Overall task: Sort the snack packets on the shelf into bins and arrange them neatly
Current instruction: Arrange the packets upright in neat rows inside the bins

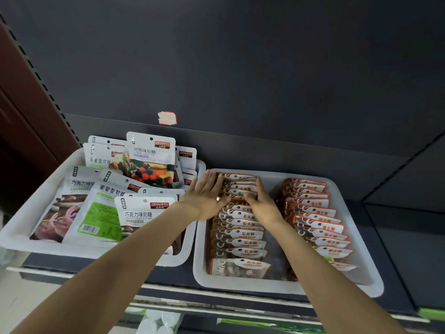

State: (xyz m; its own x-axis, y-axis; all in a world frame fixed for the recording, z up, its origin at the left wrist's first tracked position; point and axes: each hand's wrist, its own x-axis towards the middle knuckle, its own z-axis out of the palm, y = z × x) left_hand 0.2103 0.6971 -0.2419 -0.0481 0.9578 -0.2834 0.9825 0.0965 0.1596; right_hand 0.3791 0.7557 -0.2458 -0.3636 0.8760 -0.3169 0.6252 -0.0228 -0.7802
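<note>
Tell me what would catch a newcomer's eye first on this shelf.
Both bare hands, the left hand and the right hand, lie with straight fingers on the left row of brown stone-candy packets in the white plastic bin on the right. In the white plastic bin on the left, white fruit-candy pouches sit jumbled.

Orange stone candy packets (243, 233) overlapped in row, left side white bin (272, 286)
</note>
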